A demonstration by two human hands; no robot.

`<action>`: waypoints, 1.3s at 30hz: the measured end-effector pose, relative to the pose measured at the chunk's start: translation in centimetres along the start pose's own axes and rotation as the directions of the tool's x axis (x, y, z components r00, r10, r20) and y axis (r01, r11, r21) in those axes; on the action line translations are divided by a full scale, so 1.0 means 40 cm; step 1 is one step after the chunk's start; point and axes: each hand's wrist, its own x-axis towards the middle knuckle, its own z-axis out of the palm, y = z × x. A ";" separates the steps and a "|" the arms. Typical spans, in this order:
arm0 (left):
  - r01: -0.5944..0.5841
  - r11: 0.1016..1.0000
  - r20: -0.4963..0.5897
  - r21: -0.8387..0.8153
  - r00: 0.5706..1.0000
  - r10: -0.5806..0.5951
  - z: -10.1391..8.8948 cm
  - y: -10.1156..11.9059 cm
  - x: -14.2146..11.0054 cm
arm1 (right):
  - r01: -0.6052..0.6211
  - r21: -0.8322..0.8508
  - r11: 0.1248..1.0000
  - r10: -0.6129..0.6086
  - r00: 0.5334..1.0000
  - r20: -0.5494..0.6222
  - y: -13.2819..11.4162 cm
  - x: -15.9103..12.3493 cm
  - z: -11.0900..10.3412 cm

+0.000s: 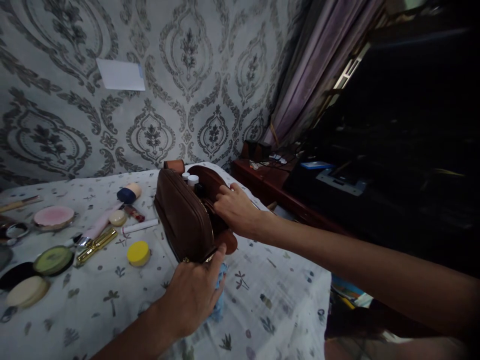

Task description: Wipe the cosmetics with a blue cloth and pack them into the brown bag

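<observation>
A brown zippered makeup bag [183,215] stands open on the patterned sheet, with white-capped bottles [193,181] showing inside it. My left hand [197,290] grips the bag's near end by the zip. Under its fingers bunches a light blue cloth [218,305]; whether the hand also holds that cloth is unclear. At the bag's right side, my right hand [240,210] has its fingers curled over the rim of the opening, fingertips partly hidden in the bag. Left of the bag lie a yellow round container [138,253] and a white pen-like tube [140,226].
Further left on the sheet [247,325] are a pink compact [54,218], a green compact [53,260], a gold tube [96,246], a makeup brush [93,230] and a dark blue sponge [128,193]. A reddish-brown table [262,177] and a large black surface [393,150] stand to the right.
</observation>
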 end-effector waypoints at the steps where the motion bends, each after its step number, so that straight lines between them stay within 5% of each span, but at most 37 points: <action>1: 0.003 1.000 0.007 0.003 1.000 -0.003 -0.002 0.001 0.001 | 0.000 0.001 1.000 0.000 1.000 0.001 -0.001 0.000 -0.001; 20: 0.029 1.000 0.038 0.011 0.999 -0.029 -0.006 0.003 -0.003 | 0.010 0.006 1.000 -0.010 1.000 -0.012 0.003 0.007 0.013; 39: 0.002 1.000 -0.098 -0.026 0.995 -0.005 0.004 -0.015 -0.009 | 0.022 0.034 0.999 -0.020 0.998 -0.058 0.013 0.000 0.032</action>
